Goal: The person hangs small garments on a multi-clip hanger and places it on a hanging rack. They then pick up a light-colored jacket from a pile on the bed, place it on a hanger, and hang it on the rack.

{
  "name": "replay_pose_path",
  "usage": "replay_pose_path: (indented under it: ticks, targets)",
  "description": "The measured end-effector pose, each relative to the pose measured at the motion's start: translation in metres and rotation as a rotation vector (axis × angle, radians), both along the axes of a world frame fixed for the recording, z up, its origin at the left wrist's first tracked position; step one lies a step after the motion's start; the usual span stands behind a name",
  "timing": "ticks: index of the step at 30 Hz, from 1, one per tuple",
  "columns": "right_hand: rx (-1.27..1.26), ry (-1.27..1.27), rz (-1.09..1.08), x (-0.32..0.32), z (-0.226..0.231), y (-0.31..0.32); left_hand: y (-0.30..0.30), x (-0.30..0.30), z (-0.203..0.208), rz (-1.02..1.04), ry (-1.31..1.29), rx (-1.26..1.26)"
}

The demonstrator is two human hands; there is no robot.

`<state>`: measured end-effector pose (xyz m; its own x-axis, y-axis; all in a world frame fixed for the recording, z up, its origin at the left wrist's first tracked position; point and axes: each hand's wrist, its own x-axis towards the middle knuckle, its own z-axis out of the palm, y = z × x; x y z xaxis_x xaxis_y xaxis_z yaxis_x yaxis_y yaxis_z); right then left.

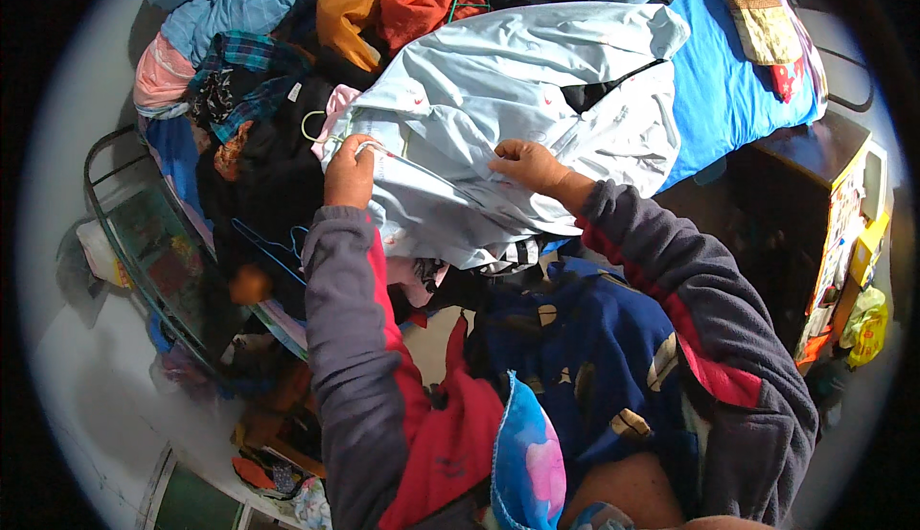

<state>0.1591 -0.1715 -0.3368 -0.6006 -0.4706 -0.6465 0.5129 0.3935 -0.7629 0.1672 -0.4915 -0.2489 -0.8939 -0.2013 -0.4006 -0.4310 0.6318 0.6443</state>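
Observation:
A pale blue shirt (450,80) with small red marks lies spread over the heaped bed in front of me. My left hand (349,175) is closed on its edge near the collar, beside the pale hook of a hanger (309,128). Most of that hanger is hidden by the cloth. My right hand (530,165) has its fingers pinched together on the shirt's front, to the right of the left hand. A bit of pink cloth (337,106) shows at the collar end.
Dark clothes (249,171), an orange garment (351,8) and a red one (417,3) are piled behind and left. A blue hanger (273,247) lies at left, near the metal bed rail (144,276). A blue pillow (728,80) and a cabinet (815,151) stand right.

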Motion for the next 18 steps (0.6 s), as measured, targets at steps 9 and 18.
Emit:
replay_pose_path:
  ticks: [9, 18]
  targets:
    - [0.061, 0.136, -0.093, 0.007, -0.009, 0.004, 0.057, 0.014, 0.009, -0.555, 0.356, -0.514]
    - [-0.005, 0.070, -0.080, 0.007, 0.008, -0.001, 0.089, -0.015, -0.030, -0.600, -0.239, -0.504]
